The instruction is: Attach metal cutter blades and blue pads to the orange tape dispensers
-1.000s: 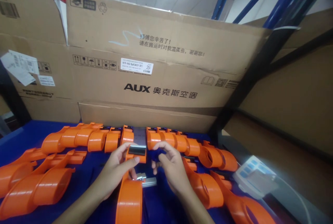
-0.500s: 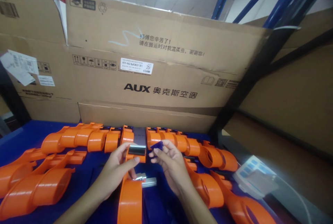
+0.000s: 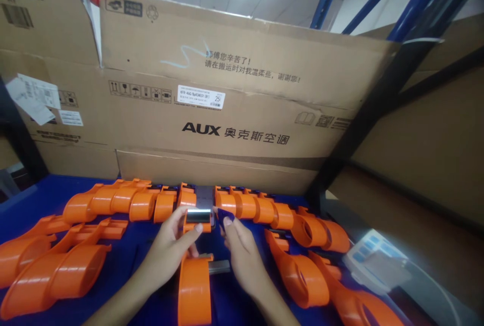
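- head view, left hand point(image 3: 170, 250): fingers curled round the upper end of an orange dispenser point(image 3: 194, 265), thumb on the near side, fingertips on the far side; grip closed on it.
- head view, dispenser: lies lengthwise toward the person on the blue table point(image 3: 41, 192), between the two hands; a metal plate point(image 3: 197, 215) sits at its far end, and a grey metal piece point(image 3: 219, 267) juts from its right side.
- head view, right hand point(image 3: 242, 255): just right of the dispenser, finger and thumb pinched on a small blue part point(image 3: 224, 213) held beside the metal plate; grip closed on that part; whether the part touches the plate cannot be told.
- head view, far row point(image 3: 242, 205): more orange dispensers lined side by side across the table, behind the hands.
- head view, left pile point(image 3: 56, 270): several orange dispensers lying overlapped, well apart from the hands.
- head view, right group point(image 3: 302, 275): further orange dispensers, near the right wrist.
- head view, carton point(image 3: 234, 104): large brown cardboard marked "aux", standing behind the far row.
- head view, device point(image 3: 374, 260): white with blue keys, at the right edge, blurred.
- head view, rack post point(image 3: 378, 94): dark, slanting up on the right.
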The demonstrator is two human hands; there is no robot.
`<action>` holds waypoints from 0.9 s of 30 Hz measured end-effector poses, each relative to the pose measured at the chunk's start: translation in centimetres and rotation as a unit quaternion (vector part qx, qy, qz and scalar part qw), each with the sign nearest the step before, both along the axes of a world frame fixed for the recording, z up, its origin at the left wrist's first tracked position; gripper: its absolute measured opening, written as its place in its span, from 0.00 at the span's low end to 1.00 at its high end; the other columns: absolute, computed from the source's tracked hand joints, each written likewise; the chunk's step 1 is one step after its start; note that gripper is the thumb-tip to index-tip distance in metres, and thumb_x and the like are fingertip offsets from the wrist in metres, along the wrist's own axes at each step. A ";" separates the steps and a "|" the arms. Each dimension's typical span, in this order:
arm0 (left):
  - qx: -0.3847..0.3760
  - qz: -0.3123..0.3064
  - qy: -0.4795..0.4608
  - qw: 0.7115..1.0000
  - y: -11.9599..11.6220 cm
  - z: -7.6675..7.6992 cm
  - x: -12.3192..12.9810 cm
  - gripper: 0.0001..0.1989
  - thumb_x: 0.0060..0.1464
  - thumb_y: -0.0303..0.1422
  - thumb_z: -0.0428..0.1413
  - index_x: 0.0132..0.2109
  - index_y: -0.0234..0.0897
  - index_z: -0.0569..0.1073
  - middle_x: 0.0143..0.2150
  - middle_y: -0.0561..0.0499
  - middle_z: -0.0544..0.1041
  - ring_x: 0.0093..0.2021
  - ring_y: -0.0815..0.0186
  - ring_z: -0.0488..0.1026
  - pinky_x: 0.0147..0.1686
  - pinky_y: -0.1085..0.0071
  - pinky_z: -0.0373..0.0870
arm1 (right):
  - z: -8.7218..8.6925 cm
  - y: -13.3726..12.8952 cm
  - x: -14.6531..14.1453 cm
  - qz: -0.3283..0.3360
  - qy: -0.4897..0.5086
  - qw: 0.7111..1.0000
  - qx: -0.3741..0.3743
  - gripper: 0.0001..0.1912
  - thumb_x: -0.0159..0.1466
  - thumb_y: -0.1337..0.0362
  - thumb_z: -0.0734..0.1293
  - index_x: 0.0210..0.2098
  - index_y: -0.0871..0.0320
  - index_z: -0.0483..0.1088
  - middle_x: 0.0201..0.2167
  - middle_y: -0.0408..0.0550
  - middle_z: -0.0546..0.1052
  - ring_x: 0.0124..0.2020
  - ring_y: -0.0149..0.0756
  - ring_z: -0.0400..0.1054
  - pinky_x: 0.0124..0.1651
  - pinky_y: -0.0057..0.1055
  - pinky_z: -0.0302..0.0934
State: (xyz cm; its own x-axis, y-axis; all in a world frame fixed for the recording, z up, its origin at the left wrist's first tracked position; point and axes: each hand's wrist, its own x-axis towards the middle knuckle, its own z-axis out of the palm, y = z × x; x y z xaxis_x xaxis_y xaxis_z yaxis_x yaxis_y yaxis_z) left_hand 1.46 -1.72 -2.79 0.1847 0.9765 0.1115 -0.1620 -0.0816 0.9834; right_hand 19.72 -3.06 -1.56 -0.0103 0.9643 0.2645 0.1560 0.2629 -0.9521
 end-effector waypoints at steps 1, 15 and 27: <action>0.000 0.000 -0.001 1.000 0.0 -0.1 0.0 0.21 0.58 0.43 0.62 0.54 0.42 0.70 0.45 0.49 0.78 0.23 0.71 0.73 0.26 0.71 0.73 | 0.0 0.0 0.0 0.002 -0.008 1.000 0.007 0.21 0.70 0.45 0.61 0.38 0.56 0.73 0.34 0.47 0.76 0.37 0.39 0.70 0.37 0.30 0.65; 0.000 0.005 -0.002 1.000 -0.5 0.0 0.4 0.22 0.58 0.45 0.62 0.54 0.41 0.70 0.36 0.54 0.75 0.21 0.72 0.69 0.25 0.73 0.69 | 0.0 -0.2 -0.2 0.000 -0.156 0.979 0.134 0.09 0.70 0.62 0.65 0.32 0.54 0.63 0.30 0.42 0.71 0.32 0.34 0.66 0.37 0.29 0.59; -0.010 -0.004 -0.002 1.000 -0.5 -0.1 0.1 0.22 0.59 0.44 0.62 0.55 0.41 0.69 0.31 0.56 0.72 0.21 0.72 0.69 0.25 0.74 0.68 | 0.2 -0.3 0.1 0.037 -0.187 0.961 0.202 0.10 0.71 0.67 0.64 0.31 0.55 0.63 0.38 0.48 0.75 0.39 0.37 0.69 0.41 0.31 0.61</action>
State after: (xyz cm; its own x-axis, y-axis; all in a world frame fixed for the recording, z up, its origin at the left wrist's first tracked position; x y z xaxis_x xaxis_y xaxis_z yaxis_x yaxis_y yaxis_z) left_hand 1.58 -2.24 -2.90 0.1916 0.9770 0.0934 -0.1658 -0.0616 0.9842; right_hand 19.80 -3.38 -1.35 -0.2432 0.7765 0.5813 0.4340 0.6230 -0.6507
